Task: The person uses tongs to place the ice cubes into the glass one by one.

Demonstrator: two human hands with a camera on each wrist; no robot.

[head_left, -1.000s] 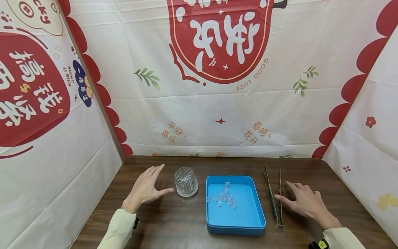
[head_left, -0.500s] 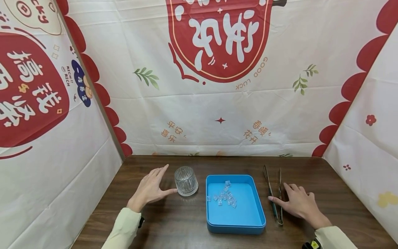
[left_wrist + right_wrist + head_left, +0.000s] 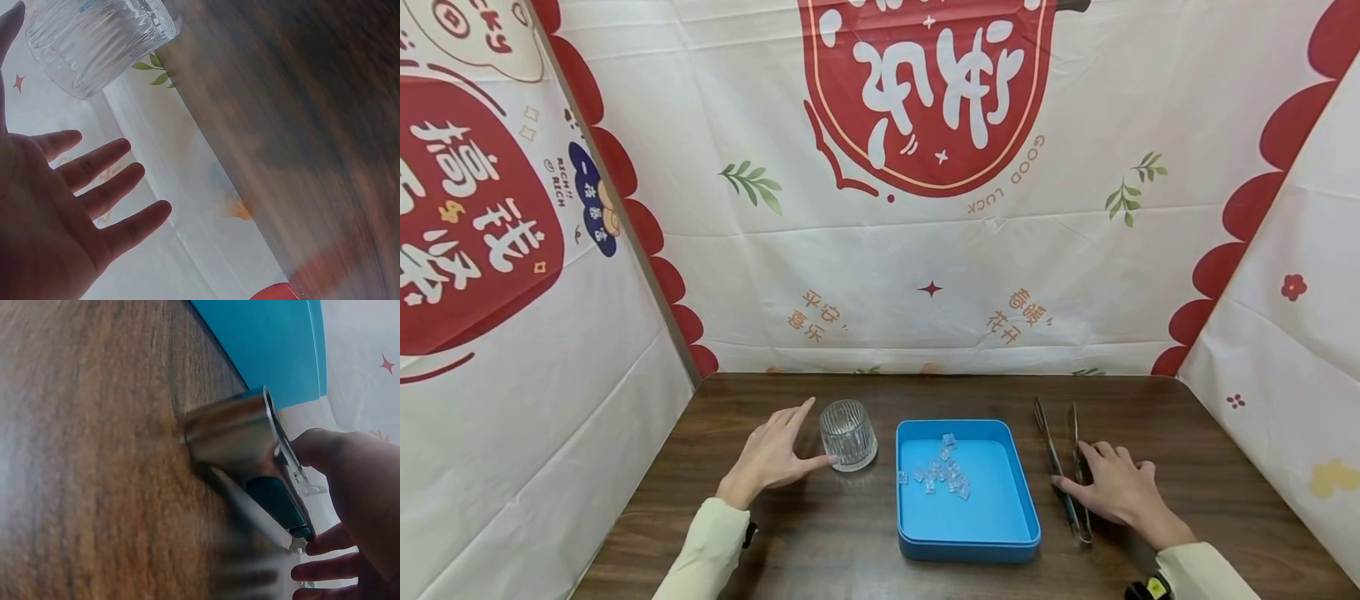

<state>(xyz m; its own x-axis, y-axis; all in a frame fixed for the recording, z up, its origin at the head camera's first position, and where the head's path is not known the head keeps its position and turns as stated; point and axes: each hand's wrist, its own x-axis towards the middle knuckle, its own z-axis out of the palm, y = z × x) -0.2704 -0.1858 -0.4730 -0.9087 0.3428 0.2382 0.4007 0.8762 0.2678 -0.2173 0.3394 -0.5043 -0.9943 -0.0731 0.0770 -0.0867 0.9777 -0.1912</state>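
Observation:
My left hand [image 3: 771,457] is beside a clear ribbed glass [image 3: 848,437] on the table, fingers straight and spread, thumb tip at the glass's lower side. In the left wrist view the other fingers stand apart from the glass [image 3: 100,44]. On the right, my right hand [image 3: 1116,487] pinches a pair of metal tongs [image 3: 1050,446], thumb on one arm and fingers along the other. The right wrist view shows the tongs' rounded metal end [image 3: 228,434] and a teal grip panel [image 3: 275,500].
Between the hands sits a shallow blue tray [image 3: 968,552] with several clear cubes [image 3: 953,477] in its left half. The dark wooden table [image 3: 842,542] ends at a printed white cloth [image 3: 880,258] behind, with cloth walls on both sides.
The left hand has moved right, up to the glass. My right hand has moved left onto the tongs; their arms have come closer together and their near end has shifted slightly right.

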